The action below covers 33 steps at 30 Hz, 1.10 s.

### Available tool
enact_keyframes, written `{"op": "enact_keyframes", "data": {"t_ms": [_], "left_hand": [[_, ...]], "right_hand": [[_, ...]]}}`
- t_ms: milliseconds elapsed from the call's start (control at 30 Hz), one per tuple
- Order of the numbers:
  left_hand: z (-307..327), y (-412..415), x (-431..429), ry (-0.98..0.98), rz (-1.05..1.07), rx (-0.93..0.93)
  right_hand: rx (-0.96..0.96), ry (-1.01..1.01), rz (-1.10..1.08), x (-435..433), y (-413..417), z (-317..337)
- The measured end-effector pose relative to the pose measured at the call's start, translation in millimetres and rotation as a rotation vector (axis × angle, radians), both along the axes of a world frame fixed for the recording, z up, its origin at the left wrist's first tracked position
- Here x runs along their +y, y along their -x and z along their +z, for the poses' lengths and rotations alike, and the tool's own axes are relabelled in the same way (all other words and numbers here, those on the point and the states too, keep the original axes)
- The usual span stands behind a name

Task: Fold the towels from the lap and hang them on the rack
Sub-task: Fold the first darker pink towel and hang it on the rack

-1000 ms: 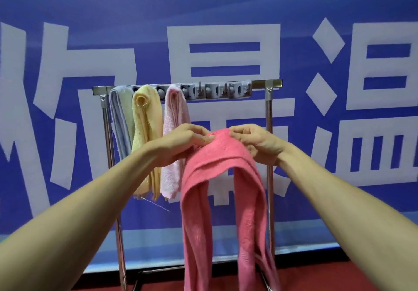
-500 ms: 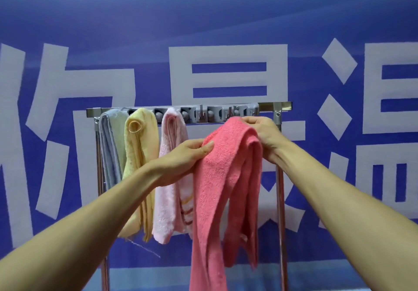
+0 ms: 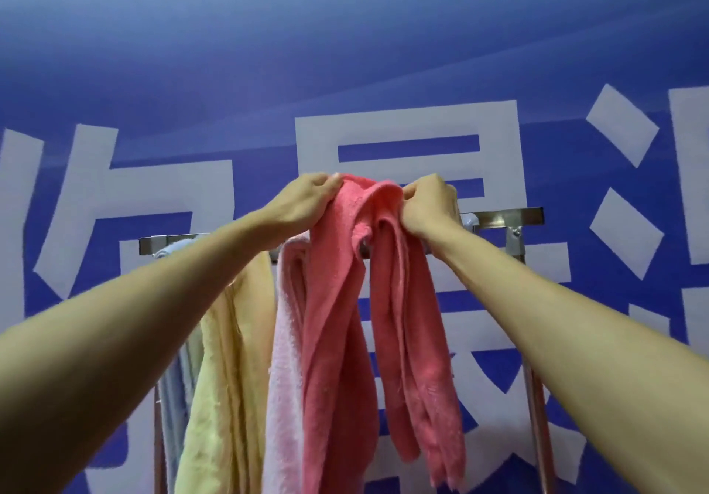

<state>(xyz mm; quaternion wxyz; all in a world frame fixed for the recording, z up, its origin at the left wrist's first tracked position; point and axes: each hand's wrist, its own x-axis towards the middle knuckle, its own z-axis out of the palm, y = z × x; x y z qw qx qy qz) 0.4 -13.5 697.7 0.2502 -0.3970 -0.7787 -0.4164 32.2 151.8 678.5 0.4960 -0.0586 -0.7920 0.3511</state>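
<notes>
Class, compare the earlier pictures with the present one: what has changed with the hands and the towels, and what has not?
The left hand and right hand carried the coral towel up and forward, from below the rack bar to its level. Unchanged: both hands grip the towel's top; the blue towel, yellow towel and pale pink towel hang on the rack.

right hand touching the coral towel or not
Touching: the head view shows the right hand pinching the coral towel at its top fold.
</notes>
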Motion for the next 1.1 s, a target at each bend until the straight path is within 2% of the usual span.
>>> {"op": "enact_keyframes", "data": {"t_ms": [67, 167, 267, 433, 567, 633, 700, 833, 900, 1033, 1100], "left_hand": [[5.1, 11.9, -0.8, 0.163, 0.218, 0.104], [-0.7, 31.9, 2.4, 0.34, 0.393, 0.099], [-11.5, 48.2, 6.2, 0.456, 0.452, 0.131], [-22.2, 47.3, 6.9, 0.617, 0.559, 0.331], [-25.5, 45.9, 2.2, 0.679, 0.583, 0.412], [-30.9, 43.9, -1.0, 0.611, 0.553, 0.466], [-39.0, 36.9, -4.9, 0.458, 0.503, 0.511], [-63.3, 5.0, -15.1, 0.157, 0.399, 0.448], [-78.4, -20.4, -19.6, 0.067, 0.349, 0.411], [-122.9, -65.2, -24.5, 0.044, 0.233, 0.413], [-152.1, -83.7, -23.9, 0.058, 0.128, 0.333]], "right_hand": [[-0.02, -0.112, -0.069, -2.8, 7.9, -2.0], [-0.067, -0.263, -0.18, -6.3, 22.5, -17.3], [-0.149, -0.335, -0.213, -4.3, 31.9, -37.8], [-0.192, -0.302, -0.186, -2.9, 35.5, -57.2], [-0.224, -0.296, -0.128, -4.0, 27.7, -66.0], [-0.27, -0.297, -0.084, -1.8, 23.5, -70.1], [-0.34, -0.304, -0.03, 1.1, 15.2, -73.9], [-0.408, -0.321, -0.024, 5.3, -13.5, -77.9], [-0.443, -0.326, -0.016, 6.2, -29.7, -80.3], [-0.583, -0.333, 0.063, 6.1, -65.5, -97.8], [-0.647, -0.349, 0.095, 2.2, -86.7, -112.3]]}}
